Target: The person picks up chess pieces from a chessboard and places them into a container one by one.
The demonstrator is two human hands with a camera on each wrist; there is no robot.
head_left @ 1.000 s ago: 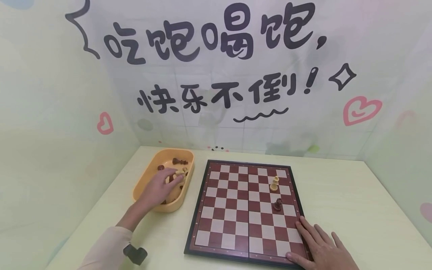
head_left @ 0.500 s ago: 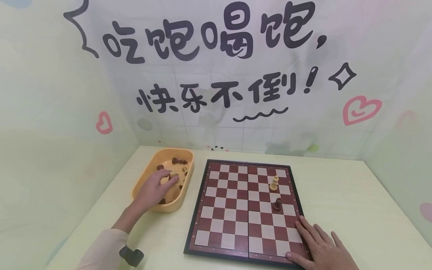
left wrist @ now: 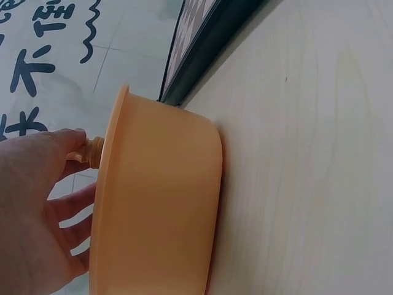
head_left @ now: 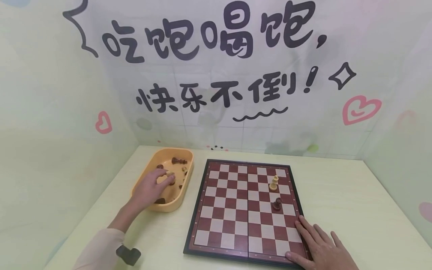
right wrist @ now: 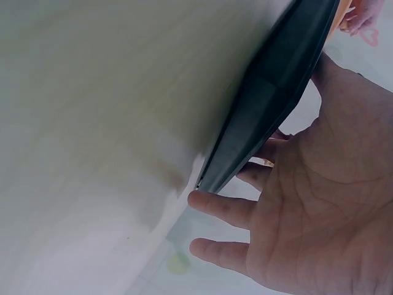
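Over the orange tray, my left hand pinches a cream chess piece between thumb and fingers. In the left wrist view, that piece shows just past the tray's rim, its upper part covered by the fingers. Several other chess pieces lie in the tray, among them a dark one on its side near the back. My right hand rests with fingers spread on the near right corner of the chessboard. A cream piece and a dark piece stand on the board's right half.
The pale table carries the tray at left and the board at centre. A patterned backdrop with large black lettering rises behind, and side panels stand left and right.
My left hand has drawn back to the left within the tray, still pinching the cream chess piece. My right hand and the pieces on the board have stayed put.
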